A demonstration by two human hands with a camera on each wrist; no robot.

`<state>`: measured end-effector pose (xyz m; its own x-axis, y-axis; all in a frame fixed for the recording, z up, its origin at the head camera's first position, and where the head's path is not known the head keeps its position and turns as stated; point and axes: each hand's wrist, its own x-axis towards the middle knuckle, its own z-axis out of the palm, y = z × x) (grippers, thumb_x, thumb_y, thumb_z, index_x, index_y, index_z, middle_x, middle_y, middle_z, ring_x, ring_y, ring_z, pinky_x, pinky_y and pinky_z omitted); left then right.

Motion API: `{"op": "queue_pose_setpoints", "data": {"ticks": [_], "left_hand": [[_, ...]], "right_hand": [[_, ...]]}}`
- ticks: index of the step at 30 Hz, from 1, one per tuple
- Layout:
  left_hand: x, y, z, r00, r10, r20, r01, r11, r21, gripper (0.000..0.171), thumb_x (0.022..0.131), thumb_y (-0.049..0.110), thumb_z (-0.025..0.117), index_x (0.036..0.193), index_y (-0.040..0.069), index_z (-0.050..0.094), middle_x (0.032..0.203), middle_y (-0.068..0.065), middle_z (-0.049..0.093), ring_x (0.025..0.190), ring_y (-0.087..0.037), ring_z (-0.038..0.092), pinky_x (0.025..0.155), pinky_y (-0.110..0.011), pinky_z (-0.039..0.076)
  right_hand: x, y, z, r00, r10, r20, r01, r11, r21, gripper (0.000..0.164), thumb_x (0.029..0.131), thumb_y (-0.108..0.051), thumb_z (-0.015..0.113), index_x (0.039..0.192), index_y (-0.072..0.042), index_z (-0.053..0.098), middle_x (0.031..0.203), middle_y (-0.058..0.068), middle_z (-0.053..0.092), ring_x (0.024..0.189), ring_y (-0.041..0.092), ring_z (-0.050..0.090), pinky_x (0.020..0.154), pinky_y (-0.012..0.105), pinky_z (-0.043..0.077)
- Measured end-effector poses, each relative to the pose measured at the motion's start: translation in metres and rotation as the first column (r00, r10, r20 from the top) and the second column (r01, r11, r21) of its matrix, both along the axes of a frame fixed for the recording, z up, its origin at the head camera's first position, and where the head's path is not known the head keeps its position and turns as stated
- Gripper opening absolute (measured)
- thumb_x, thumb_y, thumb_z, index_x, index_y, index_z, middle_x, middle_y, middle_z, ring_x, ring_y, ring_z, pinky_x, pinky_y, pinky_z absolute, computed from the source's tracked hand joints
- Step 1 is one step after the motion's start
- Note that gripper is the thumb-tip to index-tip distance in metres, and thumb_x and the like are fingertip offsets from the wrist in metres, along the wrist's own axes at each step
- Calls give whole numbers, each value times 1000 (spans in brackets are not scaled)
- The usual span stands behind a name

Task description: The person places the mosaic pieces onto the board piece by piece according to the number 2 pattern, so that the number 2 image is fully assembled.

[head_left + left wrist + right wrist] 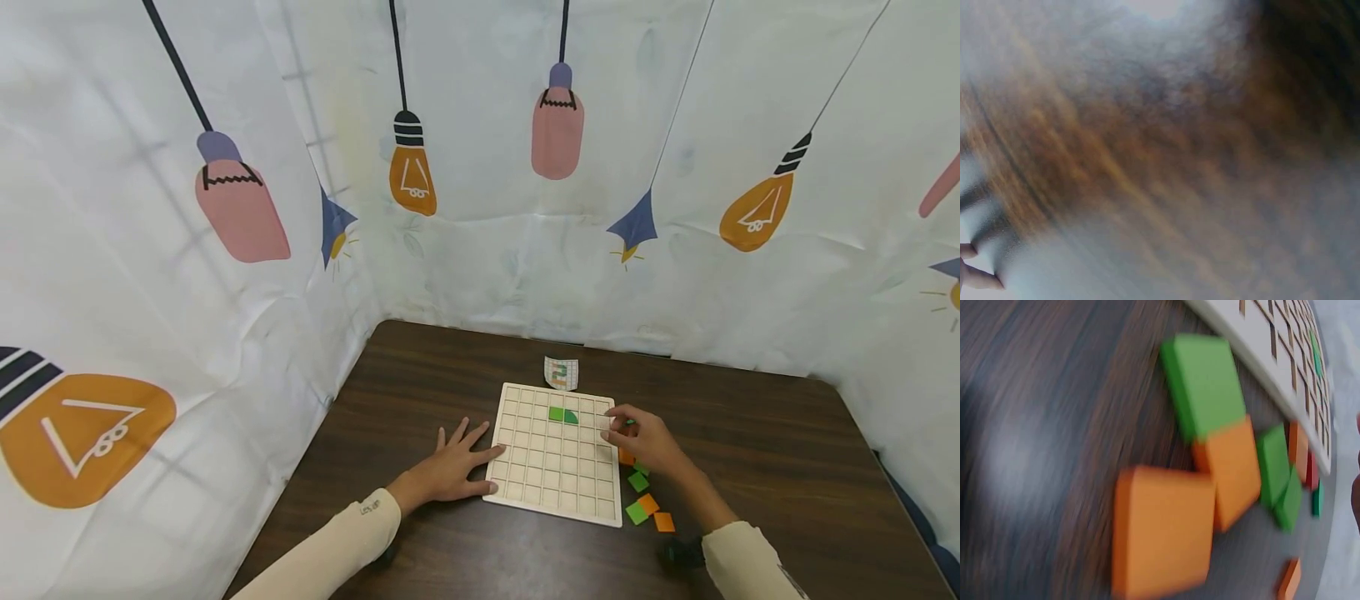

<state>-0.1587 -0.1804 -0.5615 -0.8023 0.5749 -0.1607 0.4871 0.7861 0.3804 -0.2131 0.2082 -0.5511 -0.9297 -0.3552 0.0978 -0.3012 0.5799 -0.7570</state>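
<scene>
A pale wooden grid board [555,467] lies on the dark table. Near its upper middle, a light green square tile [556,413] sits beside a darker green rounded tile [572,417]. My left hand [450,471] is spread flat at the board's left side, with thumb and index fingertip on its edge. Over the right edge hovers my right hand [647,437], thumb and index finger bent with a gap between their tips. Loose orange tiles [1166,531] and green tiles [1210,384] lie below it; some are partly hidden by the hand.
A small card with a printed coloured grid pattern [561,374] lies just behind the board. The brown wooden table [765,450] extends around it, and a white curtain with printed lamps [480,250] hangs along the back and left. The left wrist view is mostly blurred table surface.
</scene>
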Motion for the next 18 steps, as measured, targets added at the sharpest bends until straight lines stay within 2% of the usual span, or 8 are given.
{"op": "queue_pose_setpoints", "data": {"ticks": [6,12,18], "left_hand": [[0,0,0,1000,0,8,0,1000,-3,69,96,63,54,156,32,38,167,-15,19,151,-53,11,105,-83,15],[-1,0,-2,1000,6,5,-6,1000,-6,69,96,64,53,156,34,38,167,-15,19,151,-53,10,106,-82,15],[-1,0,-3,1000,4,-4,-4,1000,-11,69,96,64,53,156,34,38,167,-15,19,151,-53,11,105,-83,15]], "right_hand": [[8,34,-1,1000,-21,8,21,1000,11,35,92,-24,75,119,-2,68,93,2,65,50,5,40,46,25,38],[15,64,-4,995,-88,38,86,996,32,38,91,-29,76,120,-7,67,98,6,64,52,7,43,51,26,41],[19,84,-12,988,-153,-29,155,981,113,42,88,-30,79,120,-5,68,104,14,66,54,6,40,51,25,38]]}}
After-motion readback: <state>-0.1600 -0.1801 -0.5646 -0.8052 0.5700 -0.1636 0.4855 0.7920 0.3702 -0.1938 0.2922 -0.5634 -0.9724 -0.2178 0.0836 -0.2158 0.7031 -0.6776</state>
